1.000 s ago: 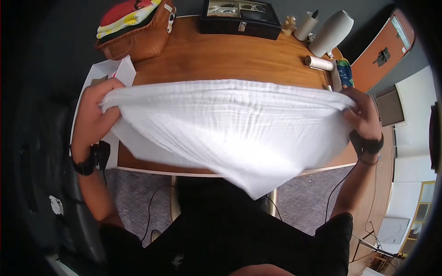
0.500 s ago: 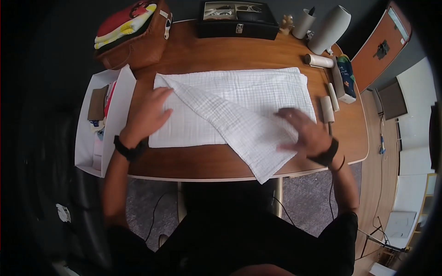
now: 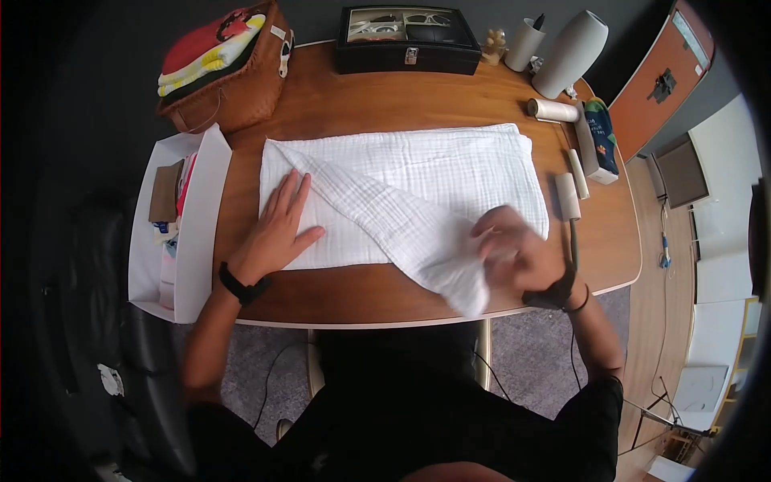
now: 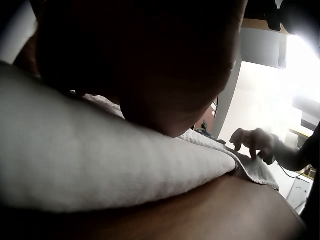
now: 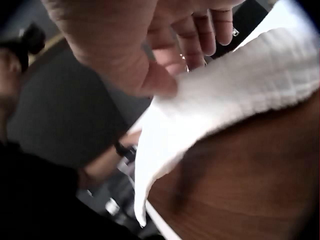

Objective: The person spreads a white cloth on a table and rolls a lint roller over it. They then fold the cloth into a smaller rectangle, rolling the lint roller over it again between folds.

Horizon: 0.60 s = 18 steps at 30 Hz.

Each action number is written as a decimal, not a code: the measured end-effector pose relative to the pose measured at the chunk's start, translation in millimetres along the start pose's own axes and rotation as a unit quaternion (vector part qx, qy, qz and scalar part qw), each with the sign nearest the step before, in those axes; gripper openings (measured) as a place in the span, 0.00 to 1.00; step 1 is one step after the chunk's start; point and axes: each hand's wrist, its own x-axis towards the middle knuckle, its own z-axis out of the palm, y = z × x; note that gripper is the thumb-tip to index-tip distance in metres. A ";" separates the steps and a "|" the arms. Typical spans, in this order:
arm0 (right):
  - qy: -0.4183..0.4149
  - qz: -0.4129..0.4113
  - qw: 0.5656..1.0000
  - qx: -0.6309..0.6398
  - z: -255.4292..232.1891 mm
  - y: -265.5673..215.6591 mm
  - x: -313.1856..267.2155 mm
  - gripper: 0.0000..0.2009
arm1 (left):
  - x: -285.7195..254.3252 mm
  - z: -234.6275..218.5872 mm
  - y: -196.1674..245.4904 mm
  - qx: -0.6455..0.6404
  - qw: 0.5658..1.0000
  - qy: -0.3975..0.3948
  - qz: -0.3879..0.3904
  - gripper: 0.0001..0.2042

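A white crinkled muslin cloth (image 3: 450, 153) lies folded on the wooden table, its top layer turned over in a diagonal flap (image 3: 361, 201). Flat on its left part rests my left hand (image 3: 281, 229), fingers straight and pointing away from me. My right hand (image 3: 514, 249), blurred, pinches the flap near its loose corner. In the right wrist view the thumb (image 5: 162, 82) lies against the raised cloth (image 5: 240, 85), whose tip hangs down near the table's edge. The left wrist view has the cloth (image 4: 110, 155) close up, with the right hand (image 4: 255, 142) beyond.
A white box (image 3: 205, 233) with folded items stands on the left, behind it a brown basket (image 3: 233, 104) of clothes. At the back sits a black glasses case (image 3: 409, 60). Cardboard tubes (image 3: 568, 197), a sock box (image 3: 598, 145) and a white vase-like object (image 3: 570, 56) line the right.
Both hands held the cloth up in the air; it then came down onto the table. Since then my left hand has settled flat on it, and my right has taken hold of the flap.
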 end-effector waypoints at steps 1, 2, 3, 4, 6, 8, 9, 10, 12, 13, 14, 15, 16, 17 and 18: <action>0.061 0.082 0.982 0.160 -10.4 8.8 -2.2 0.09 | -1.7 3.2 -3.0 0.001 1.000 0.000 0.000 0.44; 0.069 0.092 0.960 0.254 -19.1 45.1 -2.9 0.07 | -2.4 10.0 -8.8 0.014 1.000 0.013 0.007 0.45; 0.153 0.173 0.924 0.305 -22.7 71.4 -5.7 0.06 | -2.2 14.2 -11.1 0.026 0.999 0.026 0.016 0.45; 0.235 0.250 0.872 0.350 -22.5 89.9 -11.3 0.05 | -2.3 14.4 -9.2 0.026 0.999 0.027 0.021 0.45; 0.320 0.293 0.822 0.369 -12.5 116.3 -21.8 0.06 | -2.8 11.6 -7.5 0.044 0.999 -0.003 -0.016 0.46; 0.396 0.315 0.789 0.347 -12.9 110.4 -16.9 0.09 | -4.1 12.7 -12.5 0.034 0.999 0.018 -0.003 0.46; 0.403 0.301 0.813 0.295 -11.2 97.9 -13.3 0.10 | -5.9 14.7 -14.0 0.021 0.999 0.031 0.008 0.46; 0.410 0.289 0.830 0.243 -9.4 82.3 -7.8 0.12 | -5.7 14.3 -14.1 0.020 0.999 0.032 0.004 0.46; 0.377 0.275 0.866 0.179 -7.3 73.5 -6.8 0.21 | 1.3 9.9 -13.9 0.056 0.998 -0.002 0.010 0.45; 0.326 0.264 0.907 0.044 -6.8 53.0 -0.3 0.27 | 6.0 5.4 -11.2 0.058 0.998 -0.005 0.015 0.45; 0.267 0.247 0.927 -0.093 -5.5 40.1 4.2 0.33 | 11.9 -0.7 -7.2 0.062 0.998 -0.009 0.018 0.46; 0.273 0.250 0.924 -0.095 0.2 41.9 5.1 0.33 | 18.9 -4.5 -4.3 0.065 0.998 -0.011 0.022 0.46; 0.236 0.259 0.927 -0.133 7.1 48.5 7.2 0.35 | 26.7 -4.7 -4.0 0.066 0.997 -0.010 0.028 0.46; 0.196 0.266 0.929 -0.169 10.1 52.0 8.2 0.38 | 32.9 -2.0 -4.6 0.061 0.998 -0.004 0.029 0.47; 0.196 0.269 0.928 -0.170 9.0 53.7 7.8 0.38 | 36.5 1.6 -4.7 0.055 0.998 0.001 0.029 0.48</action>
